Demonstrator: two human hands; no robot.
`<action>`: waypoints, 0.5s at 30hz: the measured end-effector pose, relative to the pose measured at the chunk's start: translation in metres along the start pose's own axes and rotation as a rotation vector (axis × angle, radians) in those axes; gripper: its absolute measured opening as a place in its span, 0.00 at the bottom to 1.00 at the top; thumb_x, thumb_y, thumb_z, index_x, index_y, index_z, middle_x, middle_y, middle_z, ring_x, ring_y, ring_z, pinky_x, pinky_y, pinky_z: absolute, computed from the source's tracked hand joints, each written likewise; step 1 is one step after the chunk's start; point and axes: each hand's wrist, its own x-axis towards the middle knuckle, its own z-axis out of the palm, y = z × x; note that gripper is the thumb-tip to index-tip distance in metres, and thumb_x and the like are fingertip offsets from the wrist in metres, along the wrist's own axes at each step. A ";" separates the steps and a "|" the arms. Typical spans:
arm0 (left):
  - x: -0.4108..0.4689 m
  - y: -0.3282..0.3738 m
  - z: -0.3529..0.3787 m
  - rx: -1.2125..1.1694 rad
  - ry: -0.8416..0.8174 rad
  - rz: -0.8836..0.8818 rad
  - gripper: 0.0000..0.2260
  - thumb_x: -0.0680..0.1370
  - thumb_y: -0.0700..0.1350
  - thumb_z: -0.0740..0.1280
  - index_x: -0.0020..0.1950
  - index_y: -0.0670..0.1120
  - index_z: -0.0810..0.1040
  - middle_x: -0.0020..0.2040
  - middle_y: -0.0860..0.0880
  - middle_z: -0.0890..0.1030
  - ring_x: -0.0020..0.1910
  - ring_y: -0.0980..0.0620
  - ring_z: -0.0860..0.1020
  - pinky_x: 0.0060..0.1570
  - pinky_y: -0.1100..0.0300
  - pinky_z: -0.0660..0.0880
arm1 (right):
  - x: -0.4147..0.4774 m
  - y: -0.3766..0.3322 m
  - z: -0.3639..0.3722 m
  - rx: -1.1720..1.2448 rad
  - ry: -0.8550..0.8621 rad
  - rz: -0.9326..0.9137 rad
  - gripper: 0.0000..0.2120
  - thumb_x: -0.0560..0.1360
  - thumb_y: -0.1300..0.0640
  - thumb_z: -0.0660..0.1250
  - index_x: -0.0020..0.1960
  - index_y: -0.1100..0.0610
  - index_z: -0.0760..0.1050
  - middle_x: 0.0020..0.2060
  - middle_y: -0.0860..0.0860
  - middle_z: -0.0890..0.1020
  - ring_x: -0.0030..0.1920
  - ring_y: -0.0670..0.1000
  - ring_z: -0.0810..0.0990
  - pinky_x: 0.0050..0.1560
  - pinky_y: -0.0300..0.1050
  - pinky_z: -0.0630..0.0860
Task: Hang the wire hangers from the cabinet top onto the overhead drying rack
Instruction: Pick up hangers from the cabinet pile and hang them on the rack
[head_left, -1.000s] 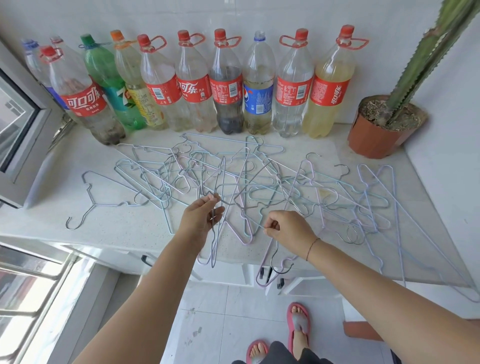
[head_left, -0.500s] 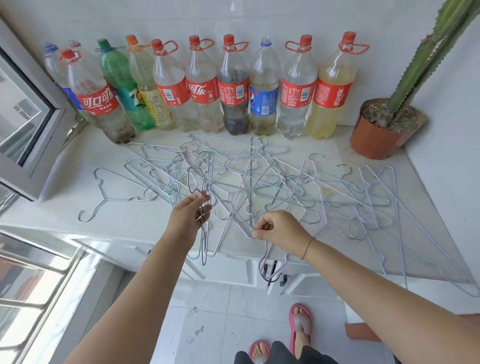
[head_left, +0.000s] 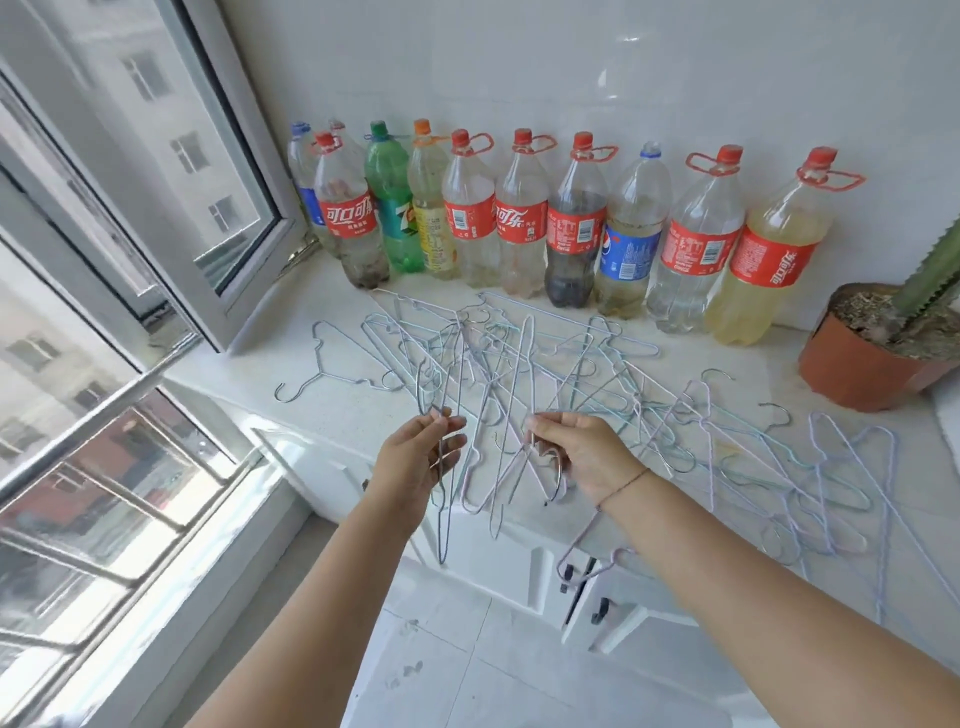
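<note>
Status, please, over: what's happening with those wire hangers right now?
Left grip pinches a grey hanger, right grip a second hanger. Both dangle past the cabinet edge. Pile lies tangled on the cabinet top. Drying rack not in view.

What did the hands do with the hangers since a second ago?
Both hands kept their grips. The left hand still pinches its grey hanger, the right hand its purple hanger, and both have lifted, dragging a few tangled hangers up from the pile. The bottles, cactus pot and rest of the pile stayed put.

Home balcony: window (head_left: 156, 218), stored bottles (head_left: 519, 223), potted cactus (head_left: 878, 353).
</note>
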 end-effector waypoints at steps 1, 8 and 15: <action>-0.010 -0.001 0.000 -0.006 -0.001 0.015 0.03 0.77 0.38 0.65 0.46 0.45 0.76 0.44 0.49 0.84 0.39 0.52 0.81 0.44 0.61 0.74 | -0.003 -0.003 0.005 0.058 -0.034 0.025 0.05 0.74 0.64 0.67 0.39 0.59 0.76 0.23 0.48 0.80 0.21 0.41 0.72 0.21 0.31 0.64; -0.110 -0.018 -0.005 0.009 0.080 0.122 0.03 0.78 0.38 0.63 0.47 0.43 0.76 0.54 0.45 0.82 0.53 0.49 0.81 0.56 0.55 0.72 | -0.048 -0.005 0.045 0.209 -0.290 0.225 0.06 0.75 0.63 0.66 0.39 0.59 0.73 0.23 0.50 0.79 0.21 0.44 0.76 0.24 0.35 0.75; -0.221 -0.036 -0.047 0.009 0.269 0.225 0.09 0.75 0.32 0.66 0.54 0.35 0.76 0.48 0.42 0.83 0.45 0.51 0.83 0.44 0.63 0.78 | -0.127 0.028 0.096 0.200 -0.485 0.456 0.08 0.75 0.63 0.66 0.38 0.63 0.73 0.22 0.52 0.78 0.22 0.47 0.78 0.27 0.38 0.78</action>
